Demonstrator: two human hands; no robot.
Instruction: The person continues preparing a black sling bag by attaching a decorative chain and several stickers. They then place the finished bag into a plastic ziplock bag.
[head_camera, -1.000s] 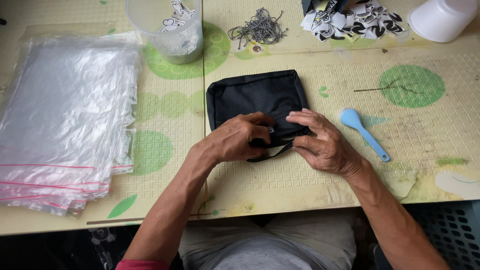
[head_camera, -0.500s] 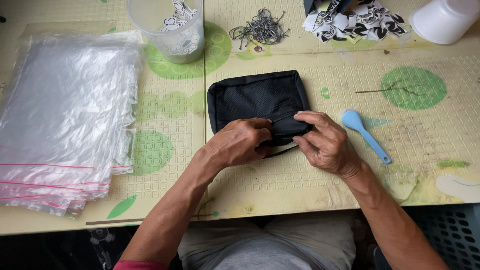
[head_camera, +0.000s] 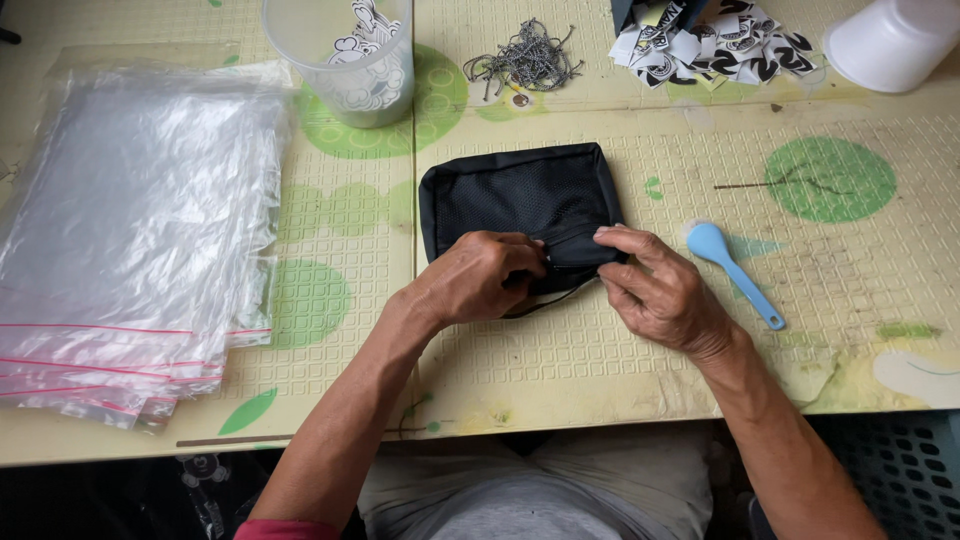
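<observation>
My feed bright, even, soft daylight. Faint shadows under hands (head_camera: 570, 285). Mild glare on plastic bag stack (head_camera: 140, 230). Focus sharp across worktop (head_camera: 600, 380); slight wide-angle bowing at edges.

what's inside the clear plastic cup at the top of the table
The clear plastic cup holds black-and-white cutout stickers, loosely piled. Its frosted wall blurs the lower pieces.

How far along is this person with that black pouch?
Done: the black mesh pouch lies flat on the table. In hand: the left hand and right hand pinch its near edge. Left: the stack of clear zip bags lies beside it, and the pouch is not in one.
</observation>
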